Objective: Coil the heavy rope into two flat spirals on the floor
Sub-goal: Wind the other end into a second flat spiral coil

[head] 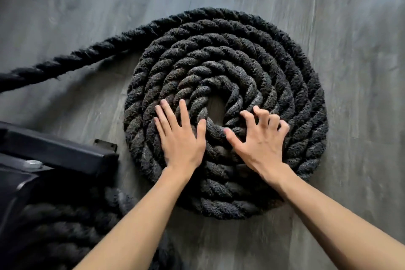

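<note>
The heavy black rope [225, 55] lies on the grey wooden floor [350, 28] as a flat spiral of about six rings, packed close around a small open gap at the centre. Its loose tail [65, 61] leaves the upper left edge and runs off left. The left hand [182, 138] presses flat on the inner rings left of the gap, fingers [169, 116] spread. The right hand [260, 140] sits on the rings to the right, fingers [262, 113] curled and clawing into the rope, holding nothing. More rope [65, 230] lies heaped at lower left, beside a black metal frame [57, 153]. Risks, as I judge them: turning the spiral unevenly could lift a ring over its neighbour, the stiff tail could pull the outer ring open, and the frame could snag the rope.
</note>
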